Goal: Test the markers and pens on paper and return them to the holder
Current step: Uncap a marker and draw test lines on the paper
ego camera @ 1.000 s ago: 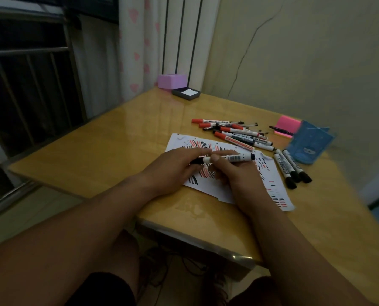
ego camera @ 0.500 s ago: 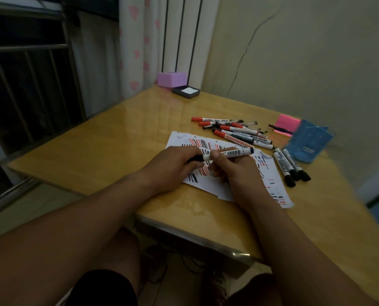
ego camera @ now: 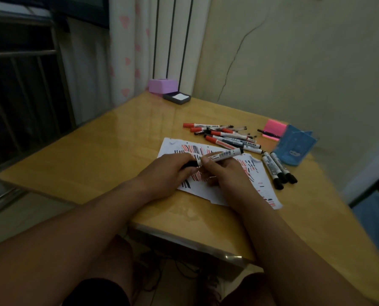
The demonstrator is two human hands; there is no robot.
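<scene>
A white-barrelled black marker (ego camera: 222, 156) is held over the white paper (ego camera: 259, 186), which is covered in red and black strokes. My right hand (ego camera: 226, 173) pinches the marker's barrel. My left hand (ego camera: 168, 175) grips its black cap end, which is mostly hidden by the fingers. A pile of red and black markers and pens (ego camera: 226, 136) lies beyond the paper. Three black markers (ego camera: 278, 170) lie side by side right of the paper. The blue holder (ego camera: 294, 146) lies at the far right of the table.
A pink sticky-note pad (ego camera: 274, 127) with a black pen on it sits behind the holder. A purple box (ego camera: 162, 86) and a dark ink pad (ego camera: 177, 98) sit at the table's (ego camera: 109, 149) far corner. The wall is close on the right, window bars on the left.
The marker's right end has tilted upward a little between both hands. The hands have stayed over the paper.
</scene>
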